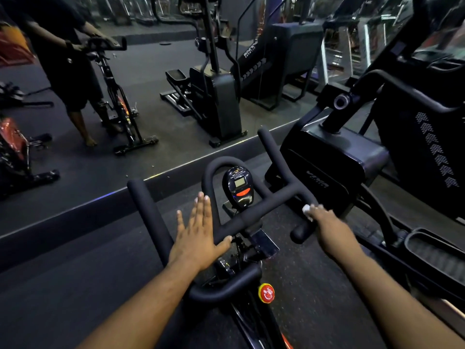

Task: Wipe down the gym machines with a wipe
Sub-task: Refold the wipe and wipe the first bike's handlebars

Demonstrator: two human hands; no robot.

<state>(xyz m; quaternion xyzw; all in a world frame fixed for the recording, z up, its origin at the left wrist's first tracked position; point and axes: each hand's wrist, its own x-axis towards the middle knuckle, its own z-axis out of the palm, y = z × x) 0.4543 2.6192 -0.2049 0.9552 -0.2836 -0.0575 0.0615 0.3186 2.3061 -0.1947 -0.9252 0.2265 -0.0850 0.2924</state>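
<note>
Here the left hand (195,233) lies flat with straight fingers, its thumb against the black handlebar (241,220) of a spin bike, just left of the small console (239,186). The right hand (327,222) curls round a white wipe (307,210), pressing it on the handlebar's right grip near the end. A red knob (266,293) sits nearer on the frame. To the right stands a stepper machine (334,162). The far wall is a mirror (100,122) showing the gym.
</note>
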